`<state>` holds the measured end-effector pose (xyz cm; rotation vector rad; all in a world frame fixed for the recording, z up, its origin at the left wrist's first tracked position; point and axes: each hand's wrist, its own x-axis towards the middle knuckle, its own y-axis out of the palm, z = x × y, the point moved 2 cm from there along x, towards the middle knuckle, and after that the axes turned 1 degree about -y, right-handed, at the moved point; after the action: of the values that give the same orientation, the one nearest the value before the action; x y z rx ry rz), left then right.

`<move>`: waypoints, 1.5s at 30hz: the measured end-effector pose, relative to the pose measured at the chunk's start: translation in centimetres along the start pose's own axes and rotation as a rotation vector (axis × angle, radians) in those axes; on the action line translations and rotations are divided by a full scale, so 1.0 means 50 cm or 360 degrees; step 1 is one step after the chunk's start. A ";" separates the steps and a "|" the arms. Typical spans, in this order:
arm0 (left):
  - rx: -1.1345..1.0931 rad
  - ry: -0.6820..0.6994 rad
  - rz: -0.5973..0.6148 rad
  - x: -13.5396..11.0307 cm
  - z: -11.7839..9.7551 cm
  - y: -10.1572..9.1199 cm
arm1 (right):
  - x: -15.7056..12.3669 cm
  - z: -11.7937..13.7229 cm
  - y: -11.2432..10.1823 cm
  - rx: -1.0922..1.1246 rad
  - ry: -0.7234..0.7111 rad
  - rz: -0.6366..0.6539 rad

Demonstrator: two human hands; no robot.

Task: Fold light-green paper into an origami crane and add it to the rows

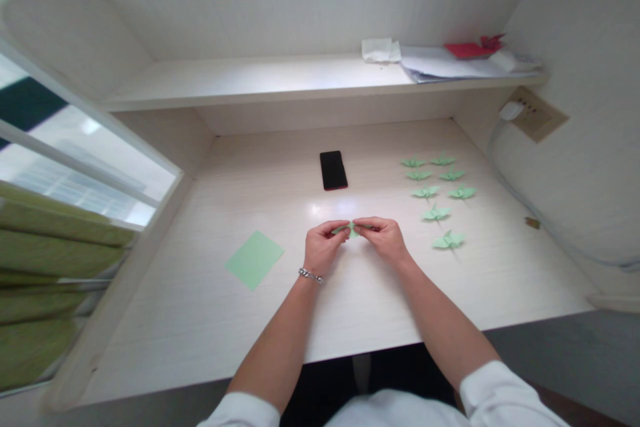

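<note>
Both hands meet over the middle of the pale wooden desk (200, 320). My left hand (324, 247), with a bracelet at the wrist, and my right hand (386, 237) pinch a small folded piece of green paper (352, 229) between their fingertips. A flat square sheet of green paper (255, 259) lies to the left of my left hand. To the right, several finished green paper cranes (437, 191) stand in two rows on the desk.
A black phone (333, 169) lies face up behind my hands. The shelf (250, 80) above holds a white tissue (381, 50), papers and red folded paper (473, 48). A wall socket with a white plug (511, 111) and cable is at the right.
</note>
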<state>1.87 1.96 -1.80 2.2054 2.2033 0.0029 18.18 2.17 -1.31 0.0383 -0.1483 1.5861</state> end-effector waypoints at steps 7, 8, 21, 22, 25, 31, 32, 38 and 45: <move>0.0009 0.0011 -0.0016 0.000 -0.001 0.000 | 0.000 -0.003 0.001 0.0048 -0.0042 0.0003; 0.0007 0.0010 -0.0020 0.000 -0.001 0.000 | -0.001 -0.002 0.001 0.0050 -0.0052 0.0005; -0.0012 -0.0022 -0.0027 0.000 -0.005 0.000 | 0.000 0.003 0.001 -0.0012 -0.0065 0.0035; 0.0001 -0.0022 -0.0025 0.000 -0.006 0.000 | 0.000 0.003 0.001 -0.0024 -0.0025 0.0034; 0.0035 -0.0032 -0.0001 -0.001 -0.008 0.000 | 0.002 0.000 0.001 -0.0033 0.0060 0.0055; -0.0025 -0.0082 0.0135 -0.001 -0.005 0.003 | 0.003 -0.004 0.002 0.0053 0.0114 0.0097; -0.0022 -0.0080 0.0144 -0.002 -0.005 0.003 | 0.003 -0.004 0.002 0.0056 0.0111 0.0102; -0.0030 -0.0058 0.0085 -0.003 -0.006 0.004 | 0.002 0.004 0.001 0.0000 0.0111 0.0131; -0.0071 -0.0053 0.0031 -0.001 -0.006 0.004 | -0.002 0.009 0.001 -0.0062 -0.0049 0.0143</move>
<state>2.06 1.93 -1.50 2.1873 2.1433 0.0155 18.12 2.03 -0.86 0.0263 -0.2073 1.6726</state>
